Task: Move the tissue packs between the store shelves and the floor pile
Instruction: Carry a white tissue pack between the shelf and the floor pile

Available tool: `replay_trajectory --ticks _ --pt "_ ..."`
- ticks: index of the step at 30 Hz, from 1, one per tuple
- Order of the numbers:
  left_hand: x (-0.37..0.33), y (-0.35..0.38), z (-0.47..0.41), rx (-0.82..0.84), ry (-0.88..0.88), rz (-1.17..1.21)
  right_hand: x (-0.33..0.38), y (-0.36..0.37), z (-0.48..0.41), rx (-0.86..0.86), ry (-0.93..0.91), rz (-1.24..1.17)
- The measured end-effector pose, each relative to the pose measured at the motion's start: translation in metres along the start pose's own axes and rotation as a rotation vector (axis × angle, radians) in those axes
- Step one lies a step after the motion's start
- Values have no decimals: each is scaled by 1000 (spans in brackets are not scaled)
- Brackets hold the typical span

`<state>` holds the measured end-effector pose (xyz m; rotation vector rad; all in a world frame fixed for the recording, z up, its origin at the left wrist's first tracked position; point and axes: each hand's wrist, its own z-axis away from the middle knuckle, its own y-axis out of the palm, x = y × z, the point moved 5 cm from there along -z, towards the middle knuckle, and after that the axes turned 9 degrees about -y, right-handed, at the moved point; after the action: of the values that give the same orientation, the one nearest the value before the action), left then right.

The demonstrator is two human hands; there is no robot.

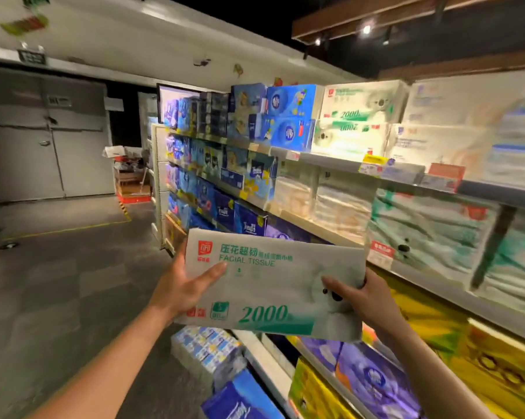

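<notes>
One pack (270, 285): left hand (176, 290), right hand (368, 300) apparently gripping.

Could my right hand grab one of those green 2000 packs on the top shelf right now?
Probably not yet: the right hand grips the facial tissue pack along with the left hand. Nothing stands in front of the top-shelf packs above, but the hand would need freeing first.

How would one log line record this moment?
left hand, right hand: grip tissue pack | pack: raised beside shelves | floor pile: below
</notes>
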<state>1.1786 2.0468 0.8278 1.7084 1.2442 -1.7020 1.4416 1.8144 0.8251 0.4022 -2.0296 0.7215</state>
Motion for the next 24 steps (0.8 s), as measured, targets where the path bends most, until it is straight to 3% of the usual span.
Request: replay_trajectory --ticks 9,18,24 --pt "-42 -10 -251 7 159 60 29 35 -235 -72 -139 80" --pt "-99 22 -505 132 445 50 37 40 -400 -360 -222 190" --pt "-181 76 -635 257 626 70 70 -5 -478 -592 -279 351"
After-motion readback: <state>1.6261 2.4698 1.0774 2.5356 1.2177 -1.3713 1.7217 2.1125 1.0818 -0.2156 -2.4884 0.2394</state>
